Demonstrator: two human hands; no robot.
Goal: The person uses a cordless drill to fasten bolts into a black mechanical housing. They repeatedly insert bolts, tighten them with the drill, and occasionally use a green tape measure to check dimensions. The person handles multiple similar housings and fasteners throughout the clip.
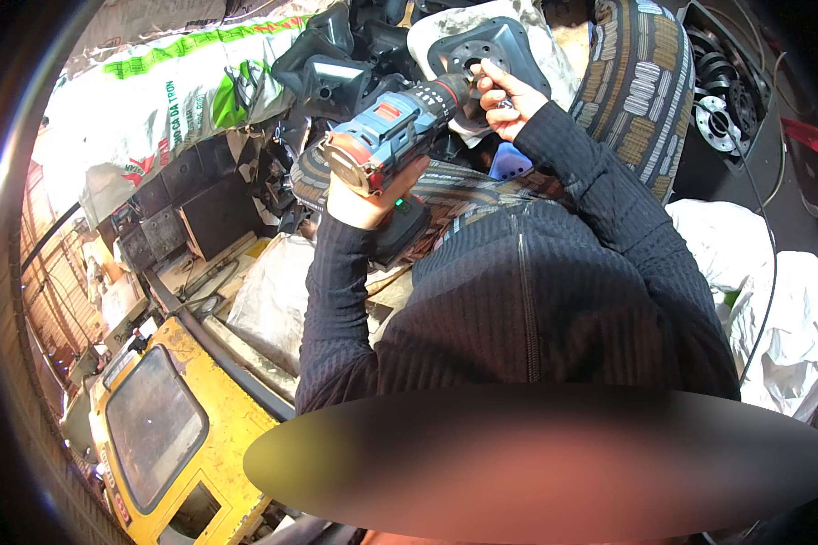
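Note:
My left hand point(365, 202) is closed around the grip of a blue cordless drill point(393, 127) with a red-marked black chuck. The drill's nose points up and to the right, at a dark square flanged part point(511, 47) with a ring of holes round its centre. That part rests on a white sack point(424, 41). Just right of the chuck, my right hand point(511, 95) has its fingers pinched together over the flanged part. Something small and shiny shows at those fingers, too small to name.
Similar black parts point(334, 80) are heaped at the far left, beside a white-and-green sack point(191, 100). Patterned fabric point(641, 86) curves along the right. Beyond it, a dark bin point(762, 195) holds metal discs point(720, 124). A yellow machine panel point(177, 363) stands near left; a cable point(773, 282) hangs at right.

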